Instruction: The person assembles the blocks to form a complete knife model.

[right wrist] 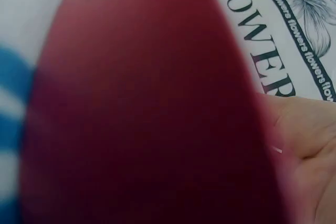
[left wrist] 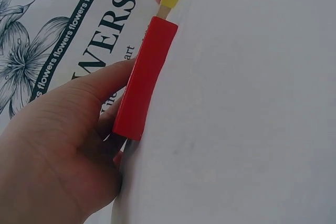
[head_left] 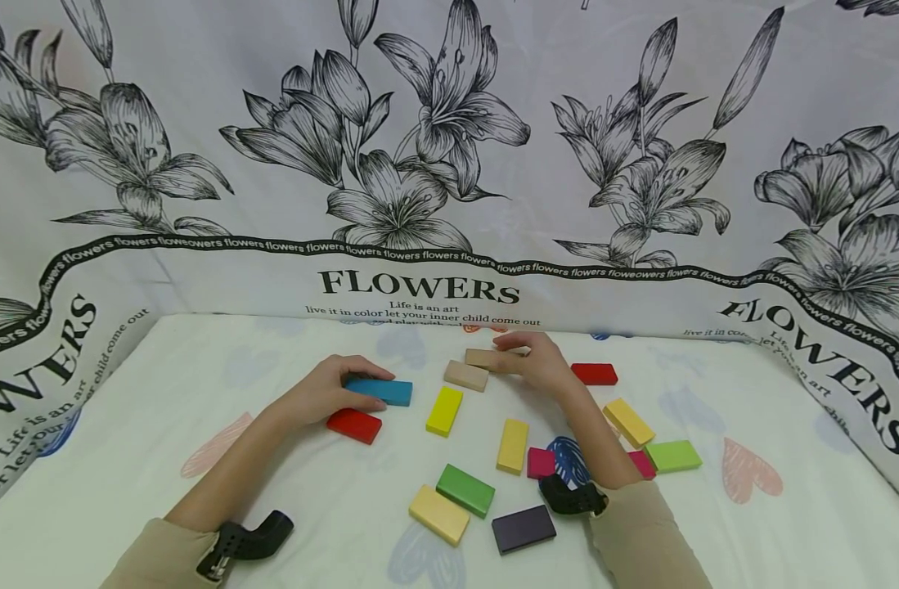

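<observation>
In the head view my left hand (head_left: pixel 325 388) holds a blue block (head_left: pixel 396 393) between thumb and fingers. A red block (head_left: pixel 355 426) lies just in front of that hand; the left wrist view shows this red block (left wrist: pixel 147 77) close up, hiding part of the hand. Farther back, my right hand (head_left: pixel 541 366) pinches a plain wooden block (head_left: pixel 482 357), its right end covered by fingers. Another plain wooden block (head_left: pixel 465 375) lies right beside it. In the right wrist view a blurred magenta block (right wrist: pixel 147 98) hides most of the hand.
Yellow (head_left: pixel 444 411), green (head_left: pixel 465 490), black (head_left: pixel 523 529) and other coloured blocks lie scattered on the white cloth. Near my right forearm are a light green block (head_left: pixel 673 456) and a magenta block (head_left: pixel 541 463). Behind hangs a flower-printed cloth (head_left: pixel 611 303).
</observation>
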`<state>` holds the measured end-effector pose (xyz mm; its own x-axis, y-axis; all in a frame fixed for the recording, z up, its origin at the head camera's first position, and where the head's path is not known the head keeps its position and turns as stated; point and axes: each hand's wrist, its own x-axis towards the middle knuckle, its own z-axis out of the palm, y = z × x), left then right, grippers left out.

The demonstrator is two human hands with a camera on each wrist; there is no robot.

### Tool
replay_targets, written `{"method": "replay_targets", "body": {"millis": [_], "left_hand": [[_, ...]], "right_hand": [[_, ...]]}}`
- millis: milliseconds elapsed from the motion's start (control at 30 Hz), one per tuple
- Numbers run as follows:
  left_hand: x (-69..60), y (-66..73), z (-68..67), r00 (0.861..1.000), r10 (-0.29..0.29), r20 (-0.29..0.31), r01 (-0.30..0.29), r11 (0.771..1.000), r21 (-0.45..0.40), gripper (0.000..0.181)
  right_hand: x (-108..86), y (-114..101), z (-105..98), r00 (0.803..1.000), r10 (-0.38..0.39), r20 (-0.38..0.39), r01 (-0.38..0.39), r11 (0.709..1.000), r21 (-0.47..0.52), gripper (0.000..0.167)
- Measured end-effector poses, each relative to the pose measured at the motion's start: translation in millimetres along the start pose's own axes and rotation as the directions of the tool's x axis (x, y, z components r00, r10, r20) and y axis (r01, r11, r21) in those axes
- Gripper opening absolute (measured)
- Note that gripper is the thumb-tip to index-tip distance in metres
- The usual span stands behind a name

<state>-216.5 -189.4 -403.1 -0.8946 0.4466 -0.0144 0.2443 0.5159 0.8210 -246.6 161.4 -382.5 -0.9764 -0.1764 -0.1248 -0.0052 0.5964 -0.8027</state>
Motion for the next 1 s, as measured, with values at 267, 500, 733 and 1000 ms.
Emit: {"method": "replay_targets", "body": {"millis": [267, 500, 733, 1000], "left_hand": [[0.0, 0.7, 0.0, 1.000, -0.006, -0.002, 0.006, 1.000, -0.010, 0.037], [-0.1, 0.6, 0.6, 1.000, 0.008, -0.005, -0.008, 1.000, -0.005, 0.036], [-0.4, 1.6, 0.3, 1.000, 0.012, -0.004, -0.013, 1.000, -0.006, 0.036], [-0.2, 2.2, -0.2, 1.000, 0.017, -0.003, -0.017, 1.000, -0.007, 0.036]], "right_hand": [[0.6, -0.9, 1.6, 1.000, 0.024, 0.001, -0.024, 0.998, -0.058, 0.040], [-1.6, -2.6, 2.3, 1.000, -0.020, -0.008, 0.020, 0.998, -0.066, 0.037], [-0.1, -5.5, 6.5, 0.991, -0.130, -0.017, 0.129, 0.989, -0.067, 0.035], [-0.3, -13.0, 13.3, 0.984, -0.178, -0.002, 0.177, 0.983, -0.055, 0.033]]}}
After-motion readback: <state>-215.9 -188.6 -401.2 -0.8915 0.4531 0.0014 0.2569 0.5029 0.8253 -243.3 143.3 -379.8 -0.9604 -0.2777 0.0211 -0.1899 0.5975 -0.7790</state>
